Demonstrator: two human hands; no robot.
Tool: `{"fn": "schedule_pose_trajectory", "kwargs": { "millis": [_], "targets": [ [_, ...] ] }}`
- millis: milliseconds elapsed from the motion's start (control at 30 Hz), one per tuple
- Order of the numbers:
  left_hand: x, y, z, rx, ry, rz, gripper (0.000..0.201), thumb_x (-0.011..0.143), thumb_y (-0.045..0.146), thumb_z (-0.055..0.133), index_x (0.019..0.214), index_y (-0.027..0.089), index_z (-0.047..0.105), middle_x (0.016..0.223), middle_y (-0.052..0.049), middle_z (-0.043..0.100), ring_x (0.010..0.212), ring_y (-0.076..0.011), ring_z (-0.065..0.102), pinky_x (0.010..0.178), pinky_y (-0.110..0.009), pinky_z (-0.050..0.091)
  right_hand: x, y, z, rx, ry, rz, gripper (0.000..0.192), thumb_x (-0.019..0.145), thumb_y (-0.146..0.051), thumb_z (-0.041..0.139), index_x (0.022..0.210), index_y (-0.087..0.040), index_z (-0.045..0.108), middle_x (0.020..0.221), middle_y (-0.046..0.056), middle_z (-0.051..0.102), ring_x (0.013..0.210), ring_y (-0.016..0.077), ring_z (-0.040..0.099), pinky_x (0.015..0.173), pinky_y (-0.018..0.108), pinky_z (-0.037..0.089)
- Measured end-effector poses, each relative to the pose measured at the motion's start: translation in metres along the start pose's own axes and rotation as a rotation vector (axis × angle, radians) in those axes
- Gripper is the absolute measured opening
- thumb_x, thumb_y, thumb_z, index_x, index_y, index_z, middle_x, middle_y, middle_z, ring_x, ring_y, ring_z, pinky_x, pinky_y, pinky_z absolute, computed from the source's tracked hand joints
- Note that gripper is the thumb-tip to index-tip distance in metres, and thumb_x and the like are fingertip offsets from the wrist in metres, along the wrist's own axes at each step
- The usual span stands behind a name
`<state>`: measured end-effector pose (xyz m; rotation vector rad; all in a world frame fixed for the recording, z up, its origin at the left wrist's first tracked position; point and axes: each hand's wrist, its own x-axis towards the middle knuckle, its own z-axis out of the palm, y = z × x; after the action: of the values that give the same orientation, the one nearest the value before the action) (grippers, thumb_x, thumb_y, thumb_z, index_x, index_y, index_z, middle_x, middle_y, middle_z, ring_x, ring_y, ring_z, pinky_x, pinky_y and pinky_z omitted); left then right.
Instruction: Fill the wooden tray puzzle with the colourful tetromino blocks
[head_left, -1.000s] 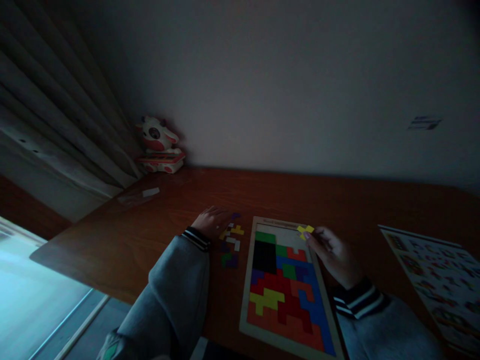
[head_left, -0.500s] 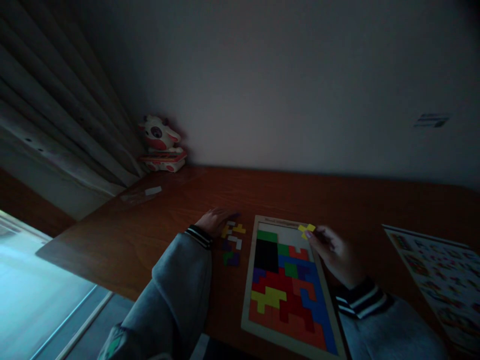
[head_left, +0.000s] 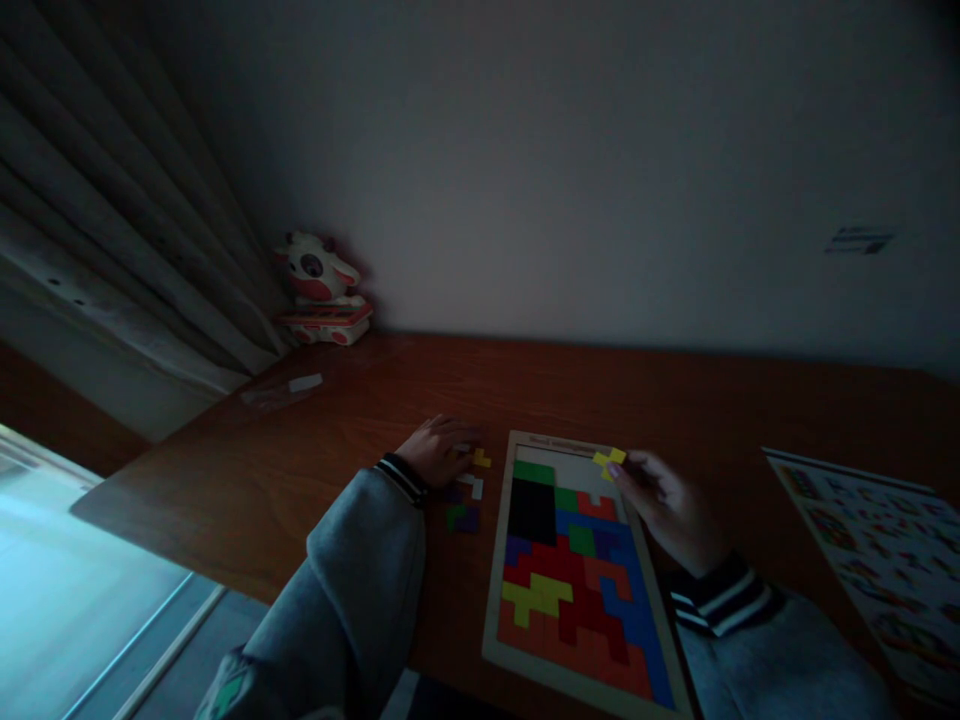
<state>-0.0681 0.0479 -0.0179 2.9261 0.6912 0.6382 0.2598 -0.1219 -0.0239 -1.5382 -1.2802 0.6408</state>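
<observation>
- Yellow puzzle piece (head_left: 609, 460) sat pinched in the fingertips of the right hand (head_left: 664, 505), held over the far right corner of the puzzle board (head_left: 571, 570), just above the bare strip at its top.
- Head view: the puzzle board lay flat on the bench (head_left: 600, 385), its wooden frame mostly filled with red, blue, green, yellow, purple and black blocks.
- Left hand (head_left: 435, 450) rested palm down on the bench beside the board's left edge, fingers curled over a small heap of loose pieces (head_left: 466, 495); whether it gripped any of them could not be told in the dim light.
- Both forearms wore grey sleeves with striped cuffs.
- A printed sheet (head_left: 877, 540) lay at the right, well apart from the board.
- A cow toy (head_left: 321, 288) stood in the far left corner against the wall, next to a curtain (head_left: 112, 220).
</observation>
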Motion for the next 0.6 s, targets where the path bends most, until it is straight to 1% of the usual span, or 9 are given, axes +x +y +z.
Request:
{"fn": "schedule_pose_trajectory", "kwargs": {
  "millis": [67, 133, 200, 267, 333, 433, 600],
  "targets": [
    [0.001, 0.006, -0.004, 0.003, 0.002, 0.035, 0.032, 0.088, 0.034, 0.058, 0.117, 0.021, 0.065, 0.121, -0.009, 0.067, 0.110, -0.0248, 0.061, 0.097, -0.042, 0.047, 0.000, -0.001, 0.001, 0.012, 0.002, 0.013, 0.037, 0.082, -0.058, 0.060, 0.092, -0.023, 0.061, 0.089, 0.006, 0.070, 0.083, 0.0213, 0.067, 0.073, 0.031, 0.055],
    [0.002, 0.009, -0.004, 0.020, 0.011, 0.052, 0.030, 0.088, 0.038, 0.060, 0.113, 0.022, 0.068, 0.112, -0.008, 0.071, 0.102, -0.0239, 0.065, 0.090, -0.040, 0.050, 0.000, -0.002, 0.001, 0.017, 0.010, 0.017, 0.038, 0.081, -0.059, 0.060, 0.092, -0.023, 0.061, 0.087, 0.006, 0.070, 0.081, 0.0211, 0.067, 0.072, 0.030, 0.055],
    [0.003, 0.009, -0.002, 0.030, 0.018, 0.073, 0.028, 0.090, 0.040, 0.059, 0.110, 0.023, 0.070, 0.104, -0.007, 0.073, 0.095, -0.0223, 0.067, 0.085, -0.036, 0.052, 0.001, -0.001, 0.001, 0.002, 0.020, 0.003, 0.038, 0.082, -0.058, 0.060, 0.093, -0.023, 0.061, 0.087, 0.005, 0.070, 0.081, 0.0212, 0.067, 0.072, 0.031, 0.055],
    [0.004, 0.008, 0.001, 0.020, 0.030, 0.103, 0.026, 0.093, 0.040, 0.057, 0.107, 0.023, 0.071, 0.100, -0.005, 0.075, 0.091, -0.0197, 0.069, 0.083, -0.032, 0.054, 0.001, 0.000, 0.000, -0.021, 0.024, -0.010, 0.037, 0.082, -0.057, 0.061, 0.095, -0.022, 0.062, 0.089, 0.005, 0.070, 0.084, 0.0212, 0.067, 0.075, 0.031, 0.055],
    [0.005, 0.006, 0.004, 0.010, 0.053, 0.129, 0.027, 0.094, 0.040, 0.055, 0.107, 0.022, 0.070, 0.099, -0.005, 0.075, 0.088, -0.0182, 0.070, 0.082, -0.030, 0.054, 0.000, 0.001, 0.000, -0.035, 0.023, -0.007, 0.037, 0.083, -0.056, 0.061, 0.097, -0.023, 0.062, 0.091, 0.006, 0.071, 0.085, 0.0211, 0.067, 0.075, 0.031, 0.054],
    [0.006, 0.007, 0.006, 0.014, 0.087, 0.141, 0.031, 0.093, 0.041, 0.056, 0.110, 0.018, 0.069, 0.100, -0.008, 0.075, 0.087, -0.0193, 0.071, 0.081, -0.030, 0.056, 0.001, 0.001, 0.001, -0.031, 0.023, -0.002, 0.037, 0.082, -0.057, 0.061, 0.097, -0.022, 0.062, 0.090, 0.006, 0.071, 0.083, 0.0208, 0.067, 0.074, 0.031, 0.055],
    [0.008, 0.019, 0.009, -0.029, 0.114, 0.120, 0.033, 0.093, 0.041, 0.058, 0.116, 0.018, 0.067, 0.103, -0.008, 0.074, 0.089, -0.0182, 0.071, 0.081, -0.028, 0.058, 0.001, 0.001, 0.001, -0.029, 0.034, -0.031, 0.036, 0.083, -0.056, 0.060, 0.096, -0.022, 0.062, 0.091, 0.006, 0.071, 0.084, 0.0207, 0.067, 0.075, 0.033, 0.055]
  ]
}}
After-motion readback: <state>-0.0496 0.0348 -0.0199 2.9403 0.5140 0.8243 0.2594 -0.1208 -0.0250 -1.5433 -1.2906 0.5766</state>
